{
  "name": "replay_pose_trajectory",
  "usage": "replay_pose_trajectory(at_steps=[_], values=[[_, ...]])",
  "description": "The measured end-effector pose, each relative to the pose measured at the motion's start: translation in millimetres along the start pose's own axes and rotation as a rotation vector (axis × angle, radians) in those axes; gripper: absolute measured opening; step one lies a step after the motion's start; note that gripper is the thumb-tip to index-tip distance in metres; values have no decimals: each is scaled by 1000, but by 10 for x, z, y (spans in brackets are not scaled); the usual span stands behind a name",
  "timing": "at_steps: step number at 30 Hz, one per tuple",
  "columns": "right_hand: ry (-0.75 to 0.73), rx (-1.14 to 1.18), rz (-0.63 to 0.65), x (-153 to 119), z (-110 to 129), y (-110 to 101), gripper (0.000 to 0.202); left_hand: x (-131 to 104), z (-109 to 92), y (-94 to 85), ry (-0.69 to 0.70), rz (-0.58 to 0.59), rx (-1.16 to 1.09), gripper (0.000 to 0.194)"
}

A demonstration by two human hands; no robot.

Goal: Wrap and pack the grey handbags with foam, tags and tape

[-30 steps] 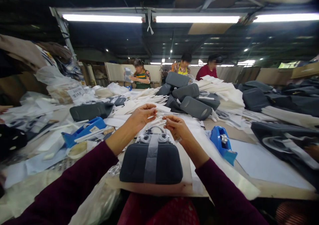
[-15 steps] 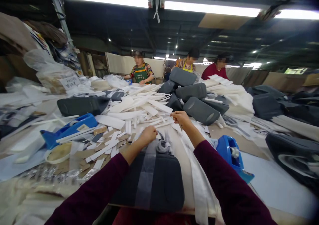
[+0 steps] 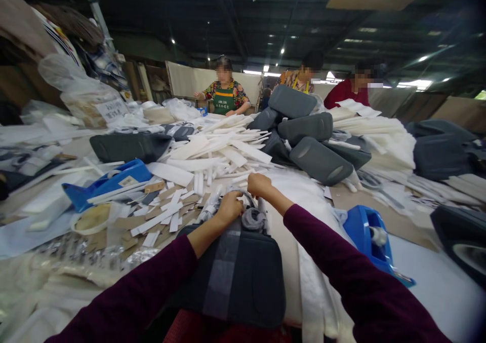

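Note:
A dark grey padded case (image 3: 261, 277) lies in front of me at the table edge, with a clear plastic strip (image 3: 220, 277) running down over it. At its far side a grey strap (image 3: 254, 219) is coiled up in a roll, with more wrapped pieces beside it. My left hand (image 3: 230, 208) is closed just above the top of the strip, fingers curled at the case's handle area. Just beyond the coil, my right hand (image 3: 259, 185) is closed too, thumb and fingers together. What either hand pinches is hidden.
Blue tape dispensers stand left (image 3: 106, 183) and right (image 3: 374, 239). A tape roll (image 3: 91, 220) and card scraps (image 3: 167, 211) lie at left. White foam strips (image 3: 224, 150) and grey cases (image 3: 321, 160) are piled ahead. Several co-workers (image 3: 224, 92) are at the far side.
My right hand has moved left and nearer, from over the white strips to the far side of the case beside my left hand. The camera has tilted down.

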State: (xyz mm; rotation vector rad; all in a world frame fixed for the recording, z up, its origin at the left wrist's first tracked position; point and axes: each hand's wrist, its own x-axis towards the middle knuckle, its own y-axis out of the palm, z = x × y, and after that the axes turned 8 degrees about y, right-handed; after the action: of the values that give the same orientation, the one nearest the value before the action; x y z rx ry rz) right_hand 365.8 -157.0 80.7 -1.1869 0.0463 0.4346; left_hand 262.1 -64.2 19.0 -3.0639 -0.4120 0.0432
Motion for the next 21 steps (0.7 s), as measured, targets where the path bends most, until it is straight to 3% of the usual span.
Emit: replay_pose_trajectory(at_steps=[8, 16, 21], values=[[-76, 92, 176, -49, -116, 38, 9, 85, 53, 164, -89, -69, -233, 23], [-148, 269, 177, -129, -223, 6, 19, 122, 23, 253, -75, -36, -158, 21], [-175, 391, 128, -158, -257, -3, 14, 62, -50, 134, -51, 34, -51, 17]])
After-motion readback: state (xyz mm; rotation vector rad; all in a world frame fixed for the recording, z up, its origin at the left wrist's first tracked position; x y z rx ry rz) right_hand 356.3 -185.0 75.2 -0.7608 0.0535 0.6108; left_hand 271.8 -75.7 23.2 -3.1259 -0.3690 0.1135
